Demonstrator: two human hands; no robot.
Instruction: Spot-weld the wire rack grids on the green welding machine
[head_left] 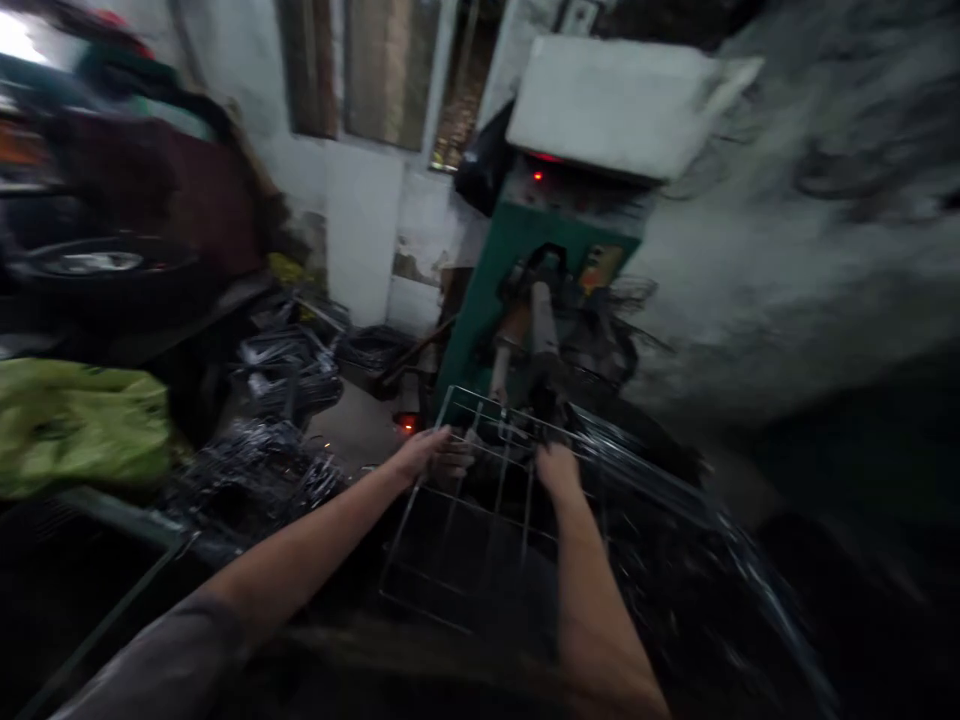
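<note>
A rectangular welded wire grid (495, 515) is tilted in front of me, below the arms of a green machine (474, 300). My left hand (436, 457) is closed around wires at the grid's left side, with its fingers curled and blurred. On the far right part of the same grid, my right hand (557, 468) is closed; its fingertips are hidden from view. The grid's far edge lies right by the machine's cylindrical electrode arms (545, 330). Motion blur and darkness hide where the wires meet them.
Piles of bent wire pieces (289, 365) lie on the left, near a green-yellow sack (82, 425) and a tyre (112, 285). More wire grids (660, 465) are stacked to the right. A white box-like object (611, 105) tops the machine. A red glow (407, 427) shows low down.
</note>
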